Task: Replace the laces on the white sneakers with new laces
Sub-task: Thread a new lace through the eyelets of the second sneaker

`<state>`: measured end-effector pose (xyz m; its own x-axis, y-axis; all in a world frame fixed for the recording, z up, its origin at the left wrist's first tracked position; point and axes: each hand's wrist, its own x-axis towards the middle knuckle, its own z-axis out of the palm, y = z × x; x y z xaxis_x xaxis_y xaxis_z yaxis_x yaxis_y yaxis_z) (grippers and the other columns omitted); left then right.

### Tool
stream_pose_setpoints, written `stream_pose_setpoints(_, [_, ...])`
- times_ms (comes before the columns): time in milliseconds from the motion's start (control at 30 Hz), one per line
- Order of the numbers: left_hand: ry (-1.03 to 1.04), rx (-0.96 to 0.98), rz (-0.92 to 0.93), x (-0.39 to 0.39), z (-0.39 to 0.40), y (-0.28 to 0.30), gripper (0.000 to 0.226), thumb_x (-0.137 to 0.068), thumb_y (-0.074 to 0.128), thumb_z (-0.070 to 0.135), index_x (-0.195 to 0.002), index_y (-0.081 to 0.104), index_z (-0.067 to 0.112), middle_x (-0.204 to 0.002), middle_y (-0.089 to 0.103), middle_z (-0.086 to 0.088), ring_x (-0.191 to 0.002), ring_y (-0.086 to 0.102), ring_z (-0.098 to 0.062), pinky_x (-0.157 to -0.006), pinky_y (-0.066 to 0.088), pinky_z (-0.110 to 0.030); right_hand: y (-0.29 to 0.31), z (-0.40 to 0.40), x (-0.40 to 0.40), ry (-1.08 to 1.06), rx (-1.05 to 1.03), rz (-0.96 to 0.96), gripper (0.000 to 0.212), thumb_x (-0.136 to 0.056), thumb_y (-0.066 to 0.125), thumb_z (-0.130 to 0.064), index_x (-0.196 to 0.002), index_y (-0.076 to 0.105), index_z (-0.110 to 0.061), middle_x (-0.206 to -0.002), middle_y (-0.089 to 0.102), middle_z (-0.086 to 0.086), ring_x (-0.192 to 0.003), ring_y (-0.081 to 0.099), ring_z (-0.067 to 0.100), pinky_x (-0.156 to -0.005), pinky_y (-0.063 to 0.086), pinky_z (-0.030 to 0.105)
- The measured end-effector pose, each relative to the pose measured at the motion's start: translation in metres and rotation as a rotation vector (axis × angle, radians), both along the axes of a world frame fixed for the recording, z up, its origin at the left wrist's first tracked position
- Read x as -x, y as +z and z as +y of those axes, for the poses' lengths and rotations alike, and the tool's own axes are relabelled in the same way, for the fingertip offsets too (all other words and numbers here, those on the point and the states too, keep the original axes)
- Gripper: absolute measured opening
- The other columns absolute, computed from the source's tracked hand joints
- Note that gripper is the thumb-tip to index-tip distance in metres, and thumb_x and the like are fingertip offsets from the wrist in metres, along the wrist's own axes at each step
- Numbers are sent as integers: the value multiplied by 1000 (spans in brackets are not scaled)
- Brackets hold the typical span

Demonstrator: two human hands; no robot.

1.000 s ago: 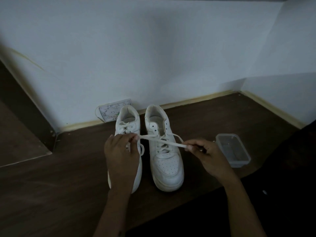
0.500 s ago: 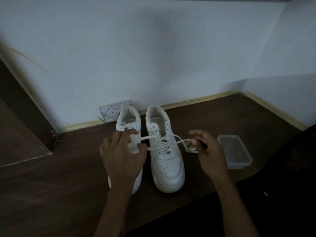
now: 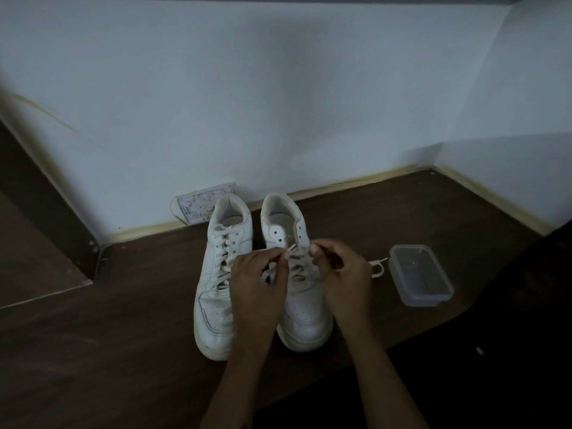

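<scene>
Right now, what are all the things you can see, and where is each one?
sneakers: two, white, side by side on the dark floor by the wall; left one, right one
lace: one, off-white, on the right sneaker, an end trailing toward the tub
plastic tub: one, clear, on the floor right of the sneakers
patterned card: one, pale, leaning on the wall behind the sneakers
left hand: pinching the lace
right hand: pinching the lace
</scene>
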<state>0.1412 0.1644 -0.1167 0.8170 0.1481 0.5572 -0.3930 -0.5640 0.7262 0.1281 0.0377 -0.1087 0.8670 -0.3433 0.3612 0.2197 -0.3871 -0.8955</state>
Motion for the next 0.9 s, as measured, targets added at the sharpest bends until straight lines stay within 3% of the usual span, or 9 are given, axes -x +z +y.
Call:
stream_pose_setpoints(133, [8, -62, -21, -8, -4, 7, 8, -85, 73, 19, -93, 73, 20, -86, 68, 13, -82, 52, 6, -80, 45, -26, -8, 9, -8, -141, 139, 6, 11, -90, 63, -19, -98, 66, -27, -94, 63, -15, -88, 58, -6, -73, 47, 9])
stream_pose_setpoints(200, [12, -140, -58, -15, -5, 10, 5, -84, 74, 15, -89, 72, 17, -83, 70, 5, -80, 58, -6, -78, 47, -32, -10, 15, -12, -164, 186, -28, 9, -91, 63, -21, -99, 67, -22, -95, 63, -11, -88, 59, -2, -75, 48, 13])
stream_pose_setpoints(333, [10, -152, -62, -22, -4, 8, 6, -82, 75, 8, -84, 72, 13, -78, 70, 0, -75, 57, -11, -76, 44, -31, -8, 21, -24, -140, 222, 0, 25, -92, 62, -33, -106, 69, -15, -98, 65, -4, -90, 60, 5, -77, 51, 21])
stream_pose_setpoints(400, [-4, -171, -61, -28, -5, 8, 6, -82, 74, 7, -83, 73, 13, -77, 69, 0, -74, 58, -14, -75, 43, -30, -6, 19, -29, -129, 229, 14, 21, -91, 64, -31, -103, 70, -15, -93, 66, -6, -84, 61, 3, -74, 49, 15])
stream_pose_setpoints(567, [-47, -263, -77, -36, -11, 5, 6, -80, 69, 10, -75, 72, 9, -71, 67, -3, -73, 58, -22, -71, 45, -38, -6, 6, -30, -67, 20, 38, 14, -90, 66, -20, -100, 73, -13, -82, 66, -16, -80, 64, -6, -69, 46, 6])
stream_pose_setpoints(733, [-79, -300, -83, -40, -10, 2, 10, -80, 65, 13, -75, 73, 9, -70, 67, -3, -73, 59, -23, -72, 47, -41, -9, -3, -30, -21, 7, 28, 16, -90, 66, -18, -101, 74, -11, -83, 69, -13, -80, 65, -7, -69, 47, 6])
stream_pose_setpoints(900, [-111, -340, -116, -43, -7, -1, 28, -86, 53, 29, -77, 74, 13, -73, 66, 1, -76, 59, -21, -79, 33, -28, -10, -11, -29, 9, -4, 7, 11, -87, 69, -15, -96, 75, -14, -82, 70, -15, -79, 66, -5, -69, 48, 8])
